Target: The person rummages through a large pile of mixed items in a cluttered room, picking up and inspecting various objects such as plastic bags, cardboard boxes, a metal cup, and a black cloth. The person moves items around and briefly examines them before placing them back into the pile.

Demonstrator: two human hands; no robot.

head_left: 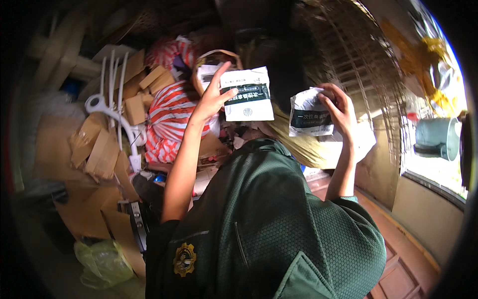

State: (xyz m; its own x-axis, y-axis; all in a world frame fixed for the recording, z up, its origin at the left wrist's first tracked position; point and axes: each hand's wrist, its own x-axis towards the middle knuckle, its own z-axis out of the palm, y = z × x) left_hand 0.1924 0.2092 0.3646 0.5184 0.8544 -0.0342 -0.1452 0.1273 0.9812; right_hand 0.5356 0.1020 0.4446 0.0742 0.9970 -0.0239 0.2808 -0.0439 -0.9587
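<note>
My left hand [213, 101] grips a flat white packet [248, 107] with a dark green band, thumb across its front and index finger pointing up. The packet's printed face is turned toward me. In my right hand [340, 110] is a second white and green packet [309, 114], pinched at its upper right corner by the thumb and fingers. This one looks more crumpled. Both packets are held up in front of me, apart from each other. Behind the left packet stands a round woven basket [234, 54], partly hidden by it.
Red and white striped bags [172, 114] bulge on the left, beside cardboard pieces [102, 152] and a white curved plastic part [122, 119]. A yellowish sack [281, 134] lies behind the right packet. Wire racks [343, 45] lean at the right, near a grey-green bucket [438, 138] by the window.
</note>
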